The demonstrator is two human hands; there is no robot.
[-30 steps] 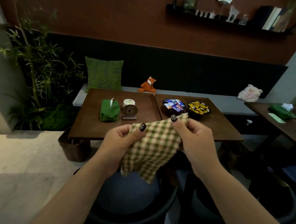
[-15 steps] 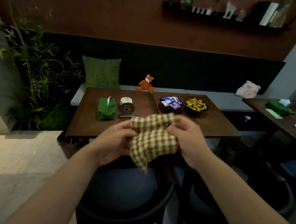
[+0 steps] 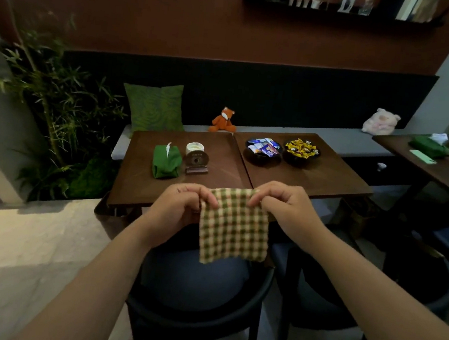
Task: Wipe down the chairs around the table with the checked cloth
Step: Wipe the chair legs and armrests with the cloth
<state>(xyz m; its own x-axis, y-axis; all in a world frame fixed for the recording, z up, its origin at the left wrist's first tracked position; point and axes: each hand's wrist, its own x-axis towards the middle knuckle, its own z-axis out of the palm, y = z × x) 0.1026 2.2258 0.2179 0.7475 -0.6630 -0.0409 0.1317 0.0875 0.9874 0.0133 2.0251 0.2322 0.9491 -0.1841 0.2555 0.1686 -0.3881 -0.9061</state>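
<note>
You are standing in a dim café corner with a rust-red wall, a dark padded bench along it, and a wooden table (image 3: pixel 177 192) just ahead of you. On the table sit a green tissue pouch (image 3: pixel 166 161), a small white pot (image 3: pixel 194 147) behind a round stand, and two dark bowls of wrapped sweets (image 3: pixel 263 149) side by side. A green cushion (image 3: pixel 154 107) and an orange fox toy (image 3: pixel 224 121) rest on the bench, and bamboo fills the left corner.

The checked cloth (image 3: pixel 234 227) is a green, cream and red-lined gingham square. It hangs flat and nearly smooth in the air in front of you, its top edge level with the near table edge and its lower edge dangling over the seat of the dark round-backed chair (image 3: pixel 193 282) below. A second chair (image 3: pixel 312 296) stands just to the right of the first.

Your left hand (image 3: pixel 178 209) pinches the cloth's upper left corner, fingers curled and thumb pressed to the fabric. Your right hand (image 3: pixel 287 206) pinches the upper right corner the same way, knuckles up. The cloth touches neither chair.
</note>
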